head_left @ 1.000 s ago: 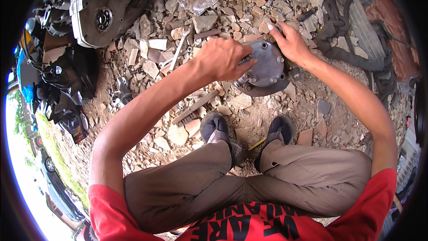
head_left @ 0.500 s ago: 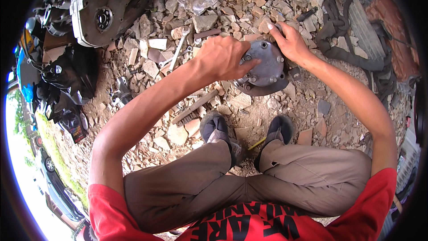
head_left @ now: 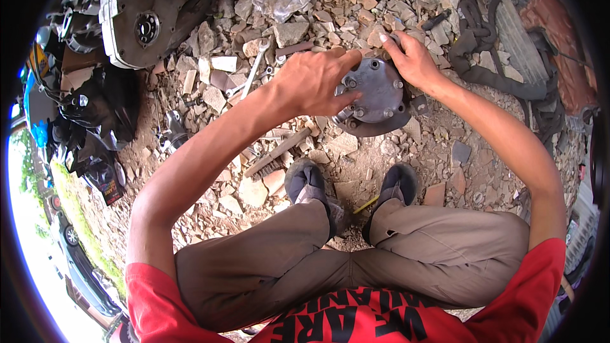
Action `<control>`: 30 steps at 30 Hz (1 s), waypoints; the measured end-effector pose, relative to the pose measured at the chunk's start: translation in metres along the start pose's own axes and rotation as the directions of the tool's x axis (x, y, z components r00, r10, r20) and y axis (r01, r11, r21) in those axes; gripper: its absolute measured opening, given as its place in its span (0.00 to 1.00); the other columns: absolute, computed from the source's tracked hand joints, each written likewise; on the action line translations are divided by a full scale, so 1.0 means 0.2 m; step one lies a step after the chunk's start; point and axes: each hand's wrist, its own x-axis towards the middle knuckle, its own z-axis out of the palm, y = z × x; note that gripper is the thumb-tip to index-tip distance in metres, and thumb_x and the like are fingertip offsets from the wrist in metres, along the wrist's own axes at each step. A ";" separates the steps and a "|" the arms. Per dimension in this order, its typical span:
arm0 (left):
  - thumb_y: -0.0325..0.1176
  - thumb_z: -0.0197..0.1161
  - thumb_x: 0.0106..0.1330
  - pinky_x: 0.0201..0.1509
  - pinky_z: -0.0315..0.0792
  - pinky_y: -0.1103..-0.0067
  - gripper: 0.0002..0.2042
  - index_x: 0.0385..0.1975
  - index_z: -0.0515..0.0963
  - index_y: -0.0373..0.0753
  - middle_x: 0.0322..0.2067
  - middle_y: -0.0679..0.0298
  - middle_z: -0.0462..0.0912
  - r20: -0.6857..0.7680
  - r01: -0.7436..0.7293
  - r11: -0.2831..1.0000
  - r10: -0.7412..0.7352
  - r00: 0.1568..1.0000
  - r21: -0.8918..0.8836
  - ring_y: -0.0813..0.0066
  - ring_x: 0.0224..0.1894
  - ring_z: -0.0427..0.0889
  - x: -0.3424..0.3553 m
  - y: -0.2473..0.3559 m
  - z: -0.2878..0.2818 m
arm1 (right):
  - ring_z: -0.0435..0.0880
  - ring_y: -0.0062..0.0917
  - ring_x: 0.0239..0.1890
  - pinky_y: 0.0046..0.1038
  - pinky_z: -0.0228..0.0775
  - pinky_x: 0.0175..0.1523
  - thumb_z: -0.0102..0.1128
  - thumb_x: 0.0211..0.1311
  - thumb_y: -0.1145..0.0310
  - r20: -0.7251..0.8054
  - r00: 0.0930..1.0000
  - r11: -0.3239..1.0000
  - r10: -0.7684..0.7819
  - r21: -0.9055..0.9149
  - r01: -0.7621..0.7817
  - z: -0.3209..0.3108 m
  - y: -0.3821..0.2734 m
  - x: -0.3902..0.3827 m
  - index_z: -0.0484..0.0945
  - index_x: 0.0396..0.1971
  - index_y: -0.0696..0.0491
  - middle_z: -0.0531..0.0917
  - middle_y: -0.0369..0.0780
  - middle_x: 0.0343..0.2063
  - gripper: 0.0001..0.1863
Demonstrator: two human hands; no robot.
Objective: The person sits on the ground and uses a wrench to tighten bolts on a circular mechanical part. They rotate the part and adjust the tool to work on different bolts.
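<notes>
A grey round metal housing [head_left: 377, 92] with a bolted flat cover stands on the rubble in front of my feet. Several bolt heads ring the cover, and one hole at its far edge shows no bolt. My left hand [head_left: 311, 82] grips the housing's left side, thumb over the cover and the other fingers bent along the far left edge. Beyond the housing's far right edge, my right hand [head_left: 412, 57] is closed around something dark, of which only a small rounded end shows beside the thumb. Its fingers are mostly hidden.
Broken stone and tile cover the ground. Spanners [head_left: 255, 68] and a wooden-handled brush [head_left: 277, 154] lie left of the housing. A large metal casing [head_left: 130, 32] stands far left, near black plastic bags [head_left: 95, 111]. A chain [head_left: 486, 22] and dark strap [head_left: 508, 86] lie right.
My left hand has shifted slightly left, its thumb drawn back toward the cover's edge. The housing has moved very slightly left; my right hand keeps nearly the same place.
</notes>
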 end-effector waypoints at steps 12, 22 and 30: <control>0.38 0.56 0.67 0.29 0.77 0.63 0.12 0.38 0.72 0.35 0.22 0.53 0.81 -0.084 -0.179 0.984 0.178 0.980 -0.014 0.53 0.24 0.83 0.00 -0.04 0.06 | 0.82 0.47 0.44 0.38 0.71 0.48 0.52 0.68 0.49 0.061 0.998 1.000 0.029 0.004 -0.029 -0.02 -0.01 0.01 0.75 0.45 0.66 0.82 0.57 0.38 0.29; 0.41 0.62 0.67 0.25 0.72 0.73 0.14 0.29 0.76 0.35 0.15 0.60 0.77 -0.359 -0.087 0.974 0.007 0.933 -0.207 0.74 0.18 0.78 -0.01 -0.03 -0.17 | 0.82 0.47 0.43 0.38 0.71 0.46 0.51 0.69 0.49 0.078 0.995 0.998 0.058 0.021 -0.060 -0.03 -0.02 0.01 0.76 0.42 0.63 0.83 0.54 0.35 0.27; 0.43 0.62 0.66 0.39 0.78 0.64 0.16 0.40 0.78 0.33 0.28 0.51 0.83 0.011 -0.161 0.956 0.168 0.986 -0.247 0.58 0.29 0.84 -0.08 -0.33 0.05 | 0.74 0.27 0.31 0.30 0.67 0.41 0.49 0.71 0.50 -0.044 0.998 0.996 -0.054 0.064 0.056 0.02 0.01 0.00 0.74 0.35 0.61 0.77 0.43 0.26 0.24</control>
